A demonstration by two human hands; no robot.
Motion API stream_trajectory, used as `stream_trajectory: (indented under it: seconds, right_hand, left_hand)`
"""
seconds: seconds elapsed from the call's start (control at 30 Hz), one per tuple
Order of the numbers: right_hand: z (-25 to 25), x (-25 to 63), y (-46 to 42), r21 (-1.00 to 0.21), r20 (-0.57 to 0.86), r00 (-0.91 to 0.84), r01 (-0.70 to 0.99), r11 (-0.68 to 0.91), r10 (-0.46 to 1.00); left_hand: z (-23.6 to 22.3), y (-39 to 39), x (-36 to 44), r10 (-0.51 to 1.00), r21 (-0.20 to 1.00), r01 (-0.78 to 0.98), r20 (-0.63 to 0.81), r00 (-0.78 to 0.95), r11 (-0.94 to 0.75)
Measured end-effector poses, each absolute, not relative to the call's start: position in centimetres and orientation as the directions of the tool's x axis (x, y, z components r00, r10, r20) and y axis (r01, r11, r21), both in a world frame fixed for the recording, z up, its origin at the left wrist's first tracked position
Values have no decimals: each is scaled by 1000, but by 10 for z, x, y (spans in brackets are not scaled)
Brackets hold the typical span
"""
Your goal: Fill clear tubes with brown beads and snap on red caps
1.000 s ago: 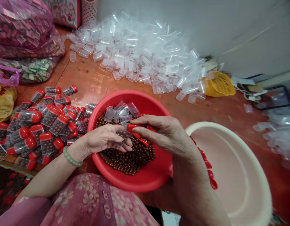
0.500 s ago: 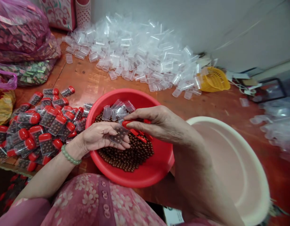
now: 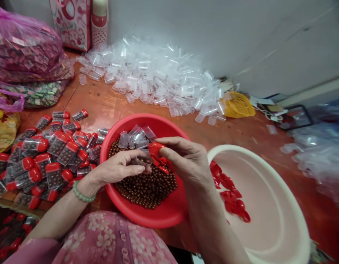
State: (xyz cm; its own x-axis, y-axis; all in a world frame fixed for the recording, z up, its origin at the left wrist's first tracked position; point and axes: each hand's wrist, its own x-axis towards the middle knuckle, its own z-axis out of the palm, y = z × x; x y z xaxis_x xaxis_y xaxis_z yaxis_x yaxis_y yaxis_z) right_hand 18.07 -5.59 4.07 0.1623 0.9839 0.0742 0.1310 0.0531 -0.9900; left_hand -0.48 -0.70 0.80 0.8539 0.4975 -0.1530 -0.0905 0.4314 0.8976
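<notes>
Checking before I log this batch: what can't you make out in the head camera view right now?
Head view:
- Clear tube in the left hand: the fingers partly hide it, so its bead count can't be told.
- Red caps at the right hand: the fingers hide how many there are.
- Floor of the red basin: covered by brown beads.
- Packets in the pink bag: the plastic blurs them.

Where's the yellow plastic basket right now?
In the head view, the yellow plastic basket lies upper right, just right of the heap of clear plastic tubes.
</notes>
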Motion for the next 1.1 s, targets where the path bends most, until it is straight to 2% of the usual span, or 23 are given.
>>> stream_trajectory:
  seconds: [0.07,0.17,0.3,0.43,0.57,0.77,0.97,1.1]
  right_hand:
    - [31,173,-64,-988,135,262,109,110,956]
    - [22,162,-71,-968,229,348,180,174,909]
    - [20,152,-72,-910,366,306,314,270,879]
    - [18,147,-69,-878,433,257,336,340,864]
    - [11,145,-68,-869,443,246,354,345,862]
    - [10,150,-68,-805,475,167,478,351,864]
    - [11,160,-71,-801,340,49,539,261,939]
    - [8,163,-71,-803,327,39,537,257,944]
  left_hand:
    - [10,-6,-3,524,939,-80,-114,844,334]
    - [12,-6,1,553,974,-86,-44,832,208]
    - [10,-8,5,586,959,-148,-21,810,240]
    - [5,-11,5,593,949,-200,17,805,244]
    - [1,-12,5,610,958,-203,39,792,202]
    - [-1,-10,4,625,972,-168,29,780,165]
    - [-1,-13,2,636,998,22,-53,770,56]
    - [0,-12,2,627,997,74,-79,775,34]
